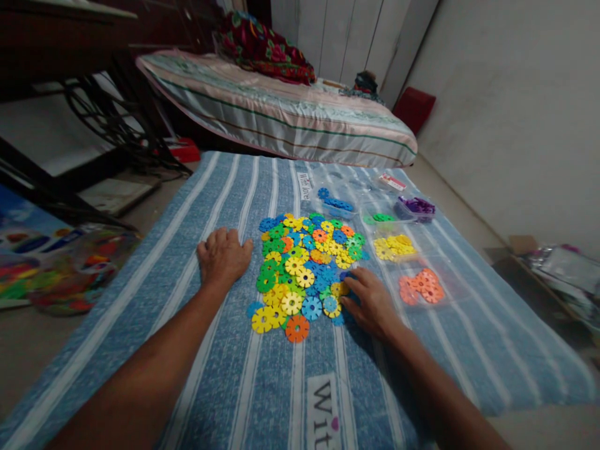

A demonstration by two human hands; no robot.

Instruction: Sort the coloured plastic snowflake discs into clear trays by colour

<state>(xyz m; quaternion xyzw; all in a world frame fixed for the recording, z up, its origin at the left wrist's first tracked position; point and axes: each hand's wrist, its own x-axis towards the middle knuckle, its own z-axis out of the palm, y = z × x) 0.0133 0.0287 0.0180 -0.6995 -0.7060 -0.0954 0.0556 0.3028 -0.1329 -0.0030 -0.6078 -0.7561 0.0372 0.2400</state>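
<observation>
**Two hands at a heap of toy discs**

While the left hand (224, 255) lies flat and open, palm down, on the striped blue cloth (187, 206) just left of the mixed disc pile (307, 272), the right hand (370, 303) sits at the pile's near right corner. Its fingers (349, 289) curl onto a yellow disc (338, 289) at the pile's edge; whether they have actually pinched it cannot be told. The pile lies between the two hands and runs lengthwise away from the person; the right hand is touching it, the left is a little apart.

Right of the pile are five sorted groups, each one colour: orange (422, 286), yellow (394, 247), green (379, 218), purple (415, 206) and blue (335, 203), the last at the pile's far end. The discs in the pile are too many and too overlapped to count. Beyond the pile stands one bed (281, 112).
</observation>
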